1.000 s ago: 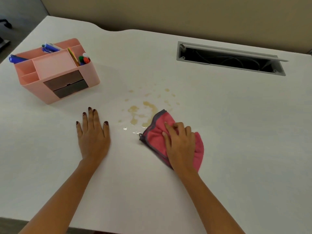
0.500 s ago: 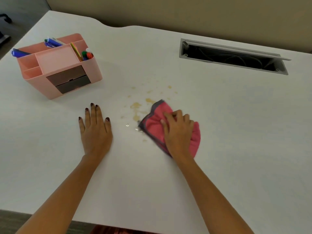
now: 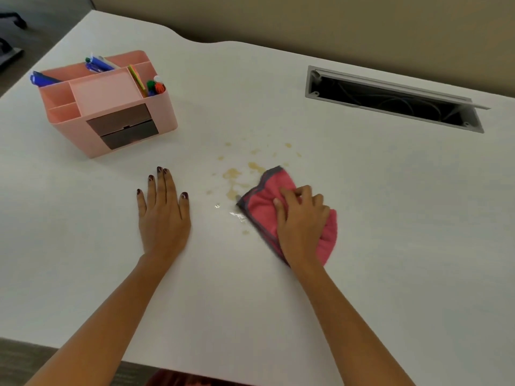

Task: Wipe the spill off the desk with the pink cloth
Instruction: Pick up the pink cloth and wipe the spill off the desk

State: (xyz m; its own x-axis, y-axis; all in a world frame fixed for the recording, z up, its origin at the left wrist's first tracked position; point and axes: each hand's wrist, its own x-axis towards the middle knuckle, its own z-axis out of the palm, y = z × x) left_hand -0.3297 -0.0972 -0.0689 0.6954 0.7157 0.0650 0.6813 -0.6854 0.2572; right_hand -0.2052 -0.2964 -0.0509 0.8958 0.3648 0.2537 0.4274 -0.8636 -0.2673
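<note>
A pink cloth [image 3: 263, 201] with a grey hem lies bunched on the white desk [image 3: 390, 218]. My right hand [image 3: 302, 221] presses down on it, fingers curled into the fabric. A pale brown spill [image 3: 232, 174] of blots and small drops spreads just left of and beyond the cloth's far corner, which touches its edge. A few shiny wet streaks [image 3: 237, 215] lie by the cloth's left edge. My left hand [image 3: 163, 213] rests flat on the desk, fingers together, to the left of the spill.
A pink desk organiser [image 3: 111, 107] with pens and two dark drawers stands at the far left. An open grey cable slot [image 3: 390, 100] is set into the desk at the far right. The desk's near edge runs along the bottom.
My right hand slid the cloth away from me over part of the spill, then back a little toward me. My left hand stayed flat in place.
</note>
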